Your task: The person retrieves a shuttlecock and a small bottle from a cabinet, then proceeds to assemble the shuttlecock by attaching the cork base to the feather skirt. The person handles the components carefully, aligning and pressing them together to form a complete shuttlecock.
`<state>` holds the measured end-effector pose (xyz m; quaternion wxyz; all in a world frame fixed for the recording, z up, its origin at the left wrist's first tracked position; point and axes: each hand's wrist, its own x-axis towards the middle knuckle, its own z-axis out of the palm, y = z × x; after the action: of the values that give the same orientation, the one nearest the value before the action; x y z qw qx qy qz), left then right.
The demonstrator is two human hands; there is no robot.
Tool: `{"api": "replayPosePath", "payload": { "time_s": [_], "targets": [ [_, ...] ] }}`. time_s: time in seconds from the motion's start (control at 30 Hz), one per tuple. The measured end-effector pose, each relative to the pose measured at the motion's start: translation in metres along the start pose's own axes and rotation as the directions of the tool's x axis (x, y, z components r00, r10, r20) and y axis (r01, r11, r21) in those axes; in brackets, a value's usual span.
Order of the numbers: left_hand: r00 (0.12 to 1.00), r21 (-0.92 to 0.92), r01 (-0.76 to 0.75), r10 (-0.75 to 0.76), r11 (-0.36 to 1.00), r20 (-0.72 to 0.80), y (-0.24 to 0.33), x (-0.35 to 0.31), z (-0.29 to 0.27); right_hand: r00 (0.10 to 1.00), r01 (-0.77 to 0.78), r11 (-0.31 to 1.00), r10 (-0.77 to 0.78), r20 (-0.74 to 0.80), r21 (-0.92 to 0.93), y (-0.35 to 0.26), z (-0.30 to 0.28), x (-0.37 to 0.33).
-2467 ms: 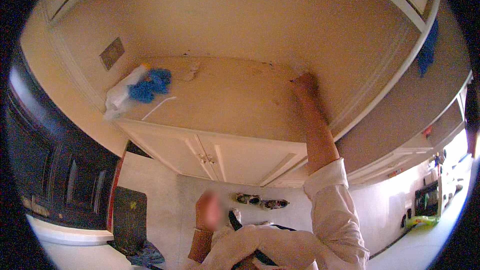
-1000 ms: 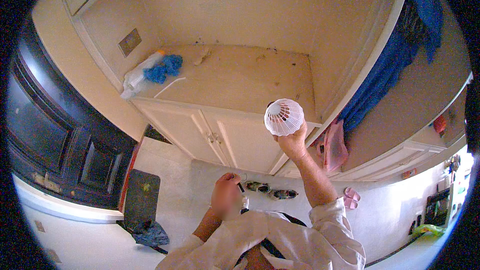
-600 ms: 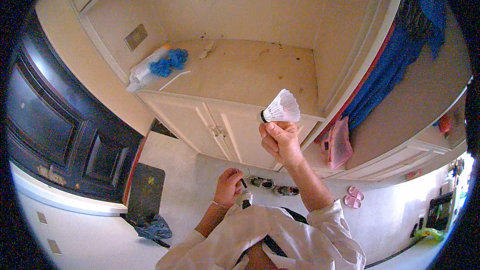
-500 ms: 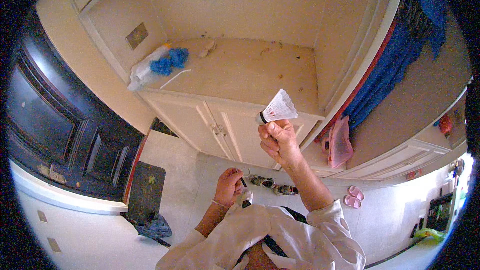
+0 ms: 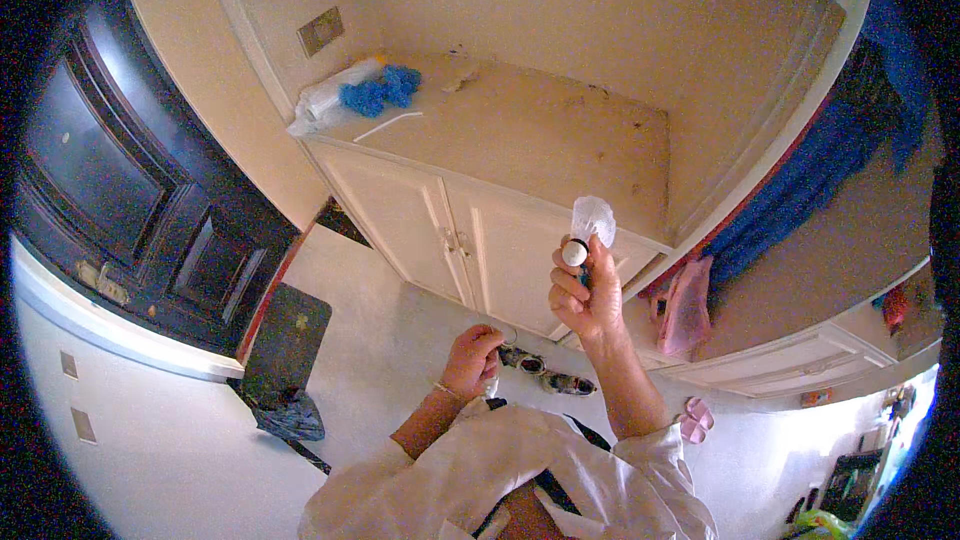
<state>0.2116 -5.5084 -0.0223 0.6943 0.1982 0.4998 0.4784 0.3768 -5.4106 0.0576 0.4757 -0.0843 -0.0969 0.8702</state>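
My right hand is raised in front of the cabinet and closed round a white shuttlecock. Its rounded cork base with a dark band faces toward me, and the skirt points up and away. Lower and to the left, my left hand is held near my chest with its fingers pinched together. A thin curved line shows by its fingertips, but what the fingers hold is too small to make out. A bracelet circles the left wrist.
A cabinet shelf bears a blue fluffy bundle, a white plastic bag and a thin white strip. Shoes and pink slippers lie on the floor. A dark door is at left; blue cloth hangs at right.
The shuttlecock has turned in my right hand, so its base now faces me instead of left. That hand has shifted slightly right. My view has swung, moving the shelf rightward.
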Motion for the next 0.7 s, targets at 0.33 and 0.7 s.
{"api": "replayPosePath", "payload": {
  "time_s": [0.33, 0.7],
  "targets": [
    [1.0, 0.014, 0.011, -0.011, 1.0, -0.014, 0.001, 0.0, 0.005, 0.99, -0.136, 0.99, 0.134, 0.054, 0.037, 0.007, -0.013, -0.002],
    [0.993, -0.029, 0.051, -0.047, 0.998, 0.106, -0.003, 0.022, 0.006, 0.996, -0.06, 0.986, 0.07, 0.06, -0.153, 0.013, -0.041, -0.024]
  ]
}}
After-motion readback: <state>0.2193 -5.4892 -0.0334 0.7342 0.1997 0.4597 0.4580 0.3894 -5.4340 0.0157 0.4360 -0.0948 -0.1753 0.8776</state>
